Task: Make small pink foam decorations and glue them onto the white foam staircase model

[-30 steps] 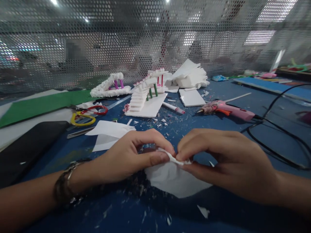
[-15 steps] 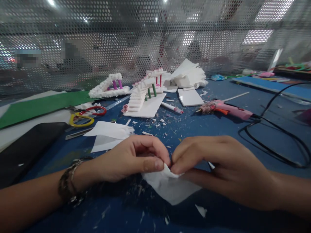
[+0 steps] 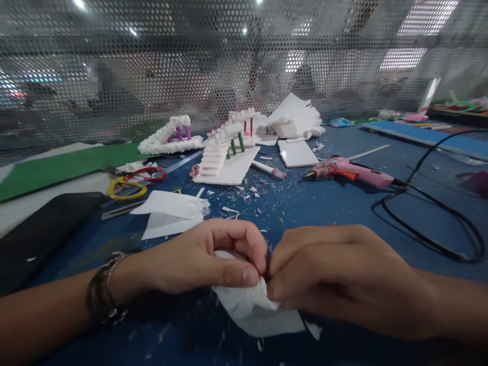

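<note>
A thin white tissue (image 3: 259, 317), crumpled along its top edge, is pinched between both hands low in the middle of the view. My left hand (image 3: 217, 259), with bracelets at the wrist, is closed, its thumb and fingertips gripping the tissue. Close against it, my right hand (image 3: 335, 274) is closed on the same tissue, its fingertips bunching the edge. Part of the sheet is hidden behind the fingers. Beyond my left hand lie more folded white tissue sheets (image 3: 171, 211). A small white scrap (image 3: 314, 330) rests beside the held sheet.
A pink glue gun (image 3: 351, 172) with a black cord (image 3: 423, 203) lies right. White stair models (image 3: 224, 157) stand ahead, near a tissue stack (image 3: 295, 119). Scissors (image 3: 127, 188), a black phone-like slab (image 3: 49, 234) and a green sheet (image 3: 72, 170) are left. A perforated metal screen (image 3: 213, 61) stands behind.
Both hands have moved slightly down with the tissue. Its top edge looks more crumpled, and more of the sheet shows behind my left thumb.
</note>
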`<state>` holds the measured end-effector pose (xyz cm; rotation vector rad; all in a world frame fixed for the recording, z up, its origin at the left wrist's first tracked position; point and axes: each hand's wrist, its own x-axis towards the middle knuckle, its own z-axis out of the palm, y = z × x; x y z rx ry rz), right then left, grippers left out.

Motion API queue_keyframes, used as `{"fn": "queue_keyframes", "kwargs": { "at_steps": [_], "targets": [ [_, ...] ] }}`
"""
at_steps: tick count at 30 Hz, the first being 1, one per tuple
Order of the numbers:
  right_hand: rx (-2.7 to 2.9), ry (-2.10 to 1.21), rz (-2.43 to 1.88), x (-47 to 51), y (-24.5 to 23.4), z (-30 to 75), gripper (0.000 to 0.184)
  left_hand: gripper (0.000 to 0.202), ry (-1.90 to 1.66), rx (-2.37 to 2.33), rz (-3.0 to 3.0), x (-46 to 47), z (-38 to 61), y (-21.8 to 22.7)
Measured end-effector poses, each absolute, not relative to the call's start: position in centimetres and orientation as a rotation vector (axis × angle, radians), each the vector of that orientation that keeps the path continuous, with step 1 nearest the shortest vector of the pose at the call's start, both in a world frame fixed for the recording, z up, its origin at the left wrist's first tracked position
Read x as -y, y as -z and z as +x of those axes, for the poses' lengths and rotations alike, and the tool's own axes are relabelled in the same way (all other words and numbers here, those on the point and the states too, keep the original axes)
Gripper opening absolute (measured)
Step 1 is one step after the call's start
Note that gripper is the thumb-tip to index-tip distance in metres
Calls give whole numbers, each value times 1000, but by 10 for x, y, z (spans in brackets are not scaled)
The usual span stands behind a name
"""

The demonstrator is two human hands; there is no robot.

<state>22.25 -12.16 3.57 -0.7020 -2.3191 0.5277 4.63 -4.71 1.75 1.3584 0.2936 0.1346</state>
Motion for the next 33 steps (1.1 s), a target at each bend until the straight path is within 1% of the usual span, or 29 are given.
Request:
{"fn": "queue_keyframes", "kwargs": {
  "at_steps": [14, 18, 23, 28, 33],
  "targets": [
    [2236, -549, -802, 122, -27, 224, 4, 12, -169, -295, 1327, 50, 51, -18],
    [2200, -542, -843, 123, -27, 224, 6, 9, -151, -319, 1344, 51, 51, -20],
    [2255, -612, -834, 124, -29, 223, 13, 8, -119, -341, 1368, 53, 51, -22],
    [2232, -634, -822, 123, -30, 222, 7, 11, -121, -340, 1361, 53, 52, -21],
    [2200, -619, -839, 122, -32, 222, 7, 10, -141, -344, 1402, 53, 52, -20]
  ]
}}
